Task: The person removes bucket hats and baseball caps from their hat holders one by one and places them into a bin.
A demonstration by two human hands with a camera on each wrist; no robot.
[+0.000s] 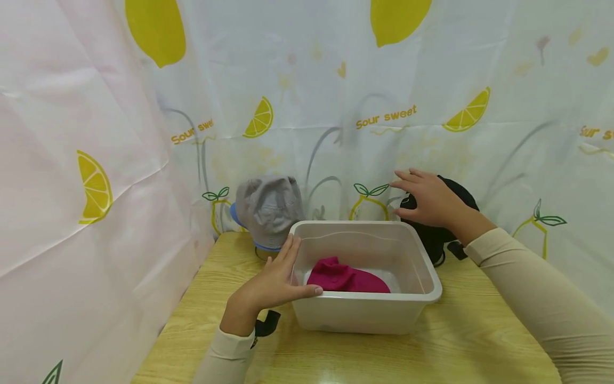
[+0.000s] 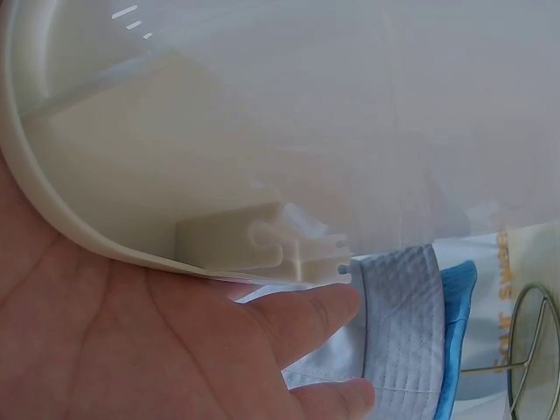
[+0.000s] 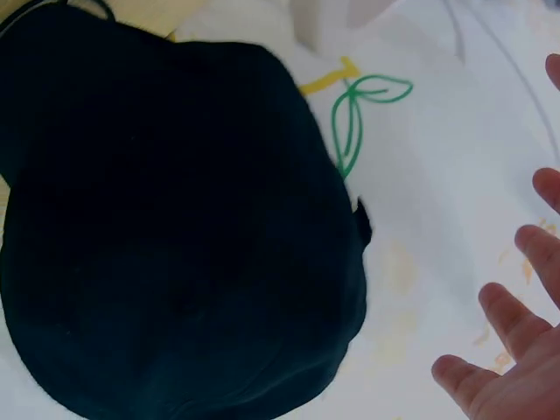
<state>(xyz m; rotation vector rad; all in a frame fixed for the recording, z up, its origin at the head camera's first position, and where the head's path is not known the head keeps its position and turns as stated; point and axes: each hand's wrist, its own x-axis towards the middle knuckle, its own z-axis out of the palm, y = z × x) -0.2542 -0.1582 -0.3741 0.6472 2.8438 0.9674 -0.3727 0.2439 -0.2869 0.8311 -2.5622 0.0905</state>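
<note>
A white plastic bin (image 1: 355,314) stands on the table, with a magenta cap (image 1: 336,277) lying inside it. My left hand (image 1: 264,290) rests on the bin's left front corner, fingers stretched along the left rim and thumb lying on the front rim. In the left wrist view, the palm of that hand (image 2: 166,341) touches the rim. My right hand (image 1: 431,200) is raised, its fingers spread, in front of a black cap (image 1: 462,192) behind the bin's right side. In the right wrist view, the fingers appear apart from the black cap (image 3: 184,227) and hold nothing.
A grey hat (image 1: 273,208) with a blue edge sits behind the bin's left side, and a wire stand (image 2: 532,346) shows near it in the left wrist view. A lemon-printed curtain (image 1: 326,80) hangs behind and left of the wooden table (image 1: 201,330).
</note>
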